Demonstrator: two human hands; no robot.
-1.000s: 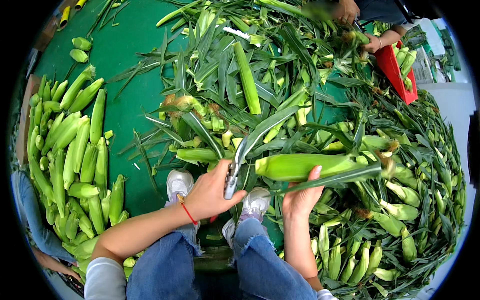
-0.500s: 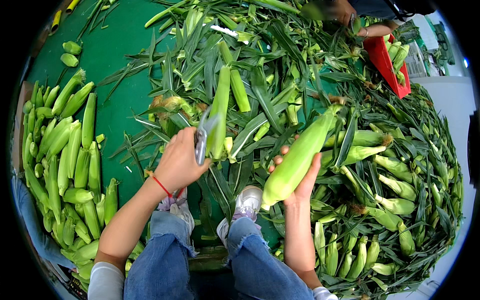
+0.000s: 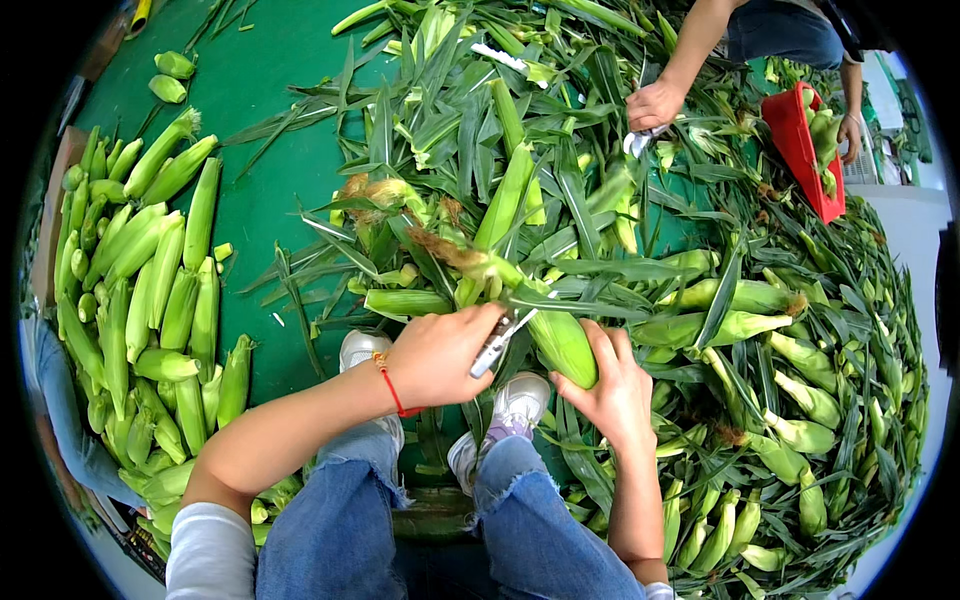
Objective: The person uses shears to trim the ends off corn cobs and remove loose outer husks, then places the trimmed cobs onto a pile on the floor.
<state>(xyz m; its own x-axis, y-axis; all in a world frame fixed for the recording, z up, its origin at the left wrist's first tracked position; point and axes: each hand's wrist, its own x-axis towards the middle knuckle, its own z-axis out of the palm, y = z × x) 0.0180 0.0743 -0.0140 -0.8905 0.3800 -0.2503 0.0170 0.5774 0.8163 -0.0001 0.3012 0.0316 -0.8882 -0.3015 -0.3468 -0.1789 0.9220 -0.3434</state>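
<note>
My left hand [image 3: 447,350] is closed around a metal-handled knife [image 3: 493,352], whose blade is partly hidden by leaves and the corn. An ear of corn [image 3: 563,347] in its green husk slants between my hands, its brown silk end toward the upper left. My right hand [image 3: 612,385] grips the thick lower end of this ear from the right side, fingers and thumb around it. The left fingers and knife are against or very close to the upper part of the ear. Just beyond, another ear of corn [image 3: 505,200] lies among stripped leaves.
Trimmed corn ears [image 3: 150,270] are piled at the left on a green floor [image 3: 262,190]. Leaves with several ears [image 3: 800,375] heap at the right. A co-worker's hand [image 3: 655,105] holds a bladed tool at the upper right, near a red basket [image 3: 800,150] of corn.
My left hand with the knife has moved right, close to my right hand. The ear in my right hand now points up-left instead of up-right. The co-worker's hand has come nearer.
</note>
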